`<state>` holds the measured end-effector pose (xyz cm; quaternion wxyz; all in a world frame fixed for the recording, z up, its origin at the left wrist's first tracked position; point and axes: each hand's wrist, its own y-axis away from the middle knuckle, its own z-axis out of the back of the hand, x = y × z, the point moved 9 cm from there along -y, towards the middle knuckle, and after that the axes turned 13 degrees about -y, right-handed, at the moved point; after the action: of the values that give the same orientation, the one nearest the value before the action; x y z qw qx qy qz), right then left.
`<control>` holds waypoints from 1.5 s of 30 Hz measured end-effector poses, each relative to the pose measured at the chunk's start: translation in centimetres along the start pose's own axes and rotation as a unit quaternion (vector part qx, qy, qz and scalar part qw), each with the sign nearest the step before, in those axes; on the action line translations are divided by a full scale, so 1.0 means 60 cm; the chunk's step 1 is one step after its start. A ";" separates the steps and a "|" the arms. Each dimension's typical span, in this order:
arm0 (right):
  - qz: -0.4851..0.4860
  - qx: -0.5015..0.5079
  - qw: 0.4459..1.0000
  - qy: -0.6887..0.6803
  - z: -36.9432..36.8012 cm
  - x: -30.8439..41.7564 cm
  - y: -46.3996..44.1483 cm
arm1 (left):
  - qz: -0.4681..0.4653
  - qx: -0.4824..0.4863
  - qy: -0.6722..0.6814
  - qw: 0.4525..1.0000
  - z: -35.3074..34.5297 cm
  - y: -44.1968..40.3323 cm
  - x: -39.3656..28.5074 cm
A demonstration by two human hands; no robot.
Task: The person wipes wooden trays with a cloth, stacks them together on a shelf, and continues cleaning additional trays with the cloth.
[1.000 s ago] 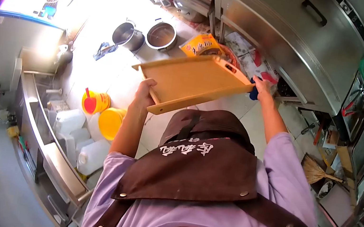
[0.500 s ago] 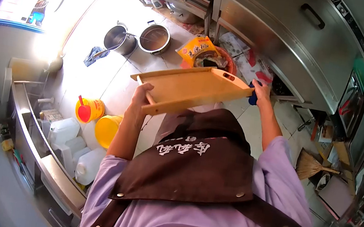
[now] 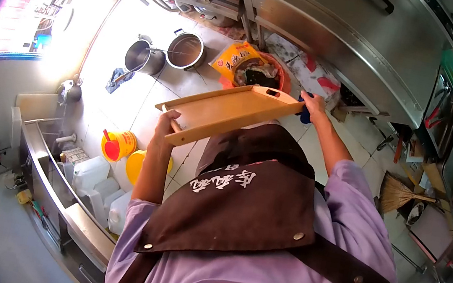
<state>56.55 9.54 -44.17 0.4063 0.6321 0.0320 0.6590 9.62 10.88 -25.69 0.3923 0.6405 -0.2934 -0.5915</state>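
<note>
Your left hand (image 3: 165, 123) curls its fingers round the wooden tray (image 3: 228, 113) at its left edge; your right hand (image 3: 314, 106) clasps the near right corner with a dark-blue cloth (image 3: 305, 114)

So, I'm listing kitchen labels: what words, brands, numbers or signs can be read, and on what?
Nothing reads surely enough to quote.
Brown apron: white characters, too blurred.
Yellow bag: dark characters, too blurred.
Leftmost yellow bucket: markings too small.
Wooden tray: none seen.

We see a pale, square-tiled floor (image 3: 147, 105) mid-frame. On it stand two round steel pots (image 3: 189, 46), upper left, and two round yellow plastic buckets (image 3: 130, 142) below them.
</note>
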 end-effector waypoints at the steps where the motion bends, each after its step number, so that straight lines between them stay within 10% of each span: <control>1: 0.023 0.012 1.000 -0.007 -0.003 0.014 -0.002 | -0.010 0.014 0.006 1.000 -0.013 0.015 -0.007; 12: -0.010 0.018 0.999 0.041 0.027 -0.045 -0.021 | 0.060 0.086 0.087 0.991 -0.038 0.005 0.061; 17: -0.026 -0.038 0.999 -0.006 0.058 -0.052 -0.047 | -0.055 0.055 0.064 0.995 -0.011 0.004 0.050; 21: -0.112 0.175 0.938 -0.277 -0.032 0.033 -0.026 | -0.146 -0.015 0.026 0.989 -0.022 0.066 -0.021; 26: 0.163 0.416 0.891 -0.081 -0.292 0.352 0.210 | -0.207 -0.038 -0.005 0.978 -0.014 0.130 -0.072; 28: 0.517 0.361 0.776 0.016 -0.369 0.481 0.335 | -0.220 -0.035 -0.007 0.975 -0.017 0.149 -0.086; 30: 0.489 0.387 0.774 -0.108 -0.432 0.534 0.421 | -0.241 -0.032 -0.016 0.970 -0.024 0.168 -0.101; 32: 0.535 0.381 0.753 0.043 -0.471 0.567 0.495 | -0.272 -0.031 -0.030 0.961 -0.031 0.190 -0.118; 35: 0.753 0.290 0.591 -0.014 -0.453 0.557 0.562 | -0.281 -0.046 -0.037 0.958 -0.032 0.223 -0.132; 42: 0.533 0.324 0.782 0.018 -0.482 0.564 0.413 | -0.291 -0.032 0.014 0.956 -0.012 0.246 -0.124; 45: 0.690 0.303 0.657 -0.015 -0.451 0.619 0.541 | -0.323 -0.041 -0.023 0.945 -0.039 0.263 -0.147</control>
<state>22.04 22.01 -1.54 -0.3790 0.5701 -0.2216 0.6945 12.17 10.42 -7.64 0.1992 0.6706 -0.0546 -0.7125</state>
